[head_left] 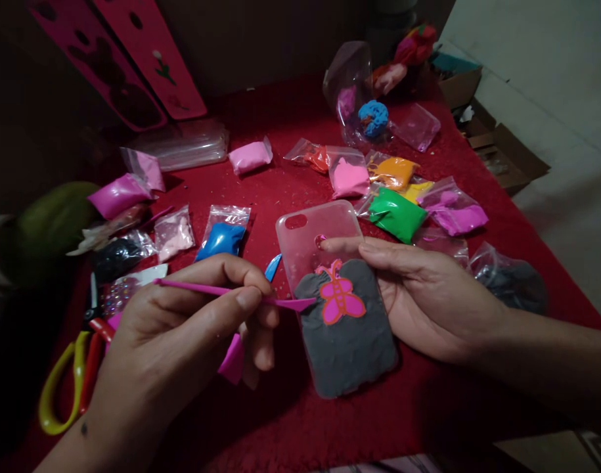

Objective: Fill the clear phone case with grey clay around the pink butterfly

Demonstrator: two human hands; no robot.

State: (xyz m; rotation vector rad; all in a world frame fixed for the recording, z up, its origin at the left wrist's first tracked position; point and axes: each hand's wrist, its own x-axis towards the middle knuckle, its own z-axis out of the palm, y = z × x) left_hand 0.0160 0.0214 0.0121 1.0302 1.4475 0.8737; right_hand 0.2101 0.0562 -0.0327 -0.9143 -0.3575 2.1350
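Observation:
My left hand [201, 328] pinches a thin pink plastic clay modelling tool [288, 302]. The tool's flat tip lies at the left side of a pink butterfly [342, 302] with orange outlines. That butterfly sits on a layer of grey clay [344, 355] covering the lower part of a clear phone case [317, 223]. With the palm at the case's right edge, my right hand [423, 289] holds it, one finger reaching across the bare upper part. Below my left fingers shows a flat magenta piece [232, 360], partly hidden.
Bags of blue clay [221, 240], green clay [396, 213] and other colours lie about the red table [261, 197]. Yellow-and-red-handled scissors [66, 387] rest at the left. Pink decorated panels [147, 59] stand behind; cardboard boxes [507, 154] lie beyond the right edge.

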